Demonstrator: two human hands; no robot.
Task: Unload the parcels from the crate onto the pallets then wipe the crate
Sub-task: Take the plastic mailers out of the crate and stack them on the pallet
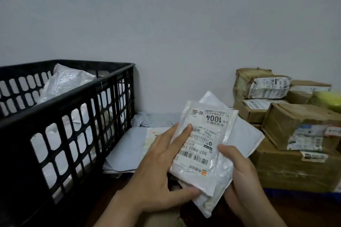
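While I hold a labelled parcel [206, 131] up in front of me, my right hand [243, 177] grips its right edge, thumb on top and fingers curled beneath. My left hand [158, 169] lies with straight fingers flat across the label and the thumb against the near corner. A larger white mailer [247, 134] sits stacked directly under the parcel, sticking out beyond it on the far and right sides. To my left stands the black crate [77, 114], with pale bagged parcels [64, 81] inside. Between the crate and the stacked cardboard boxes [295, 121] on my right, grey mailers [127, 143] lie flat near the wall.
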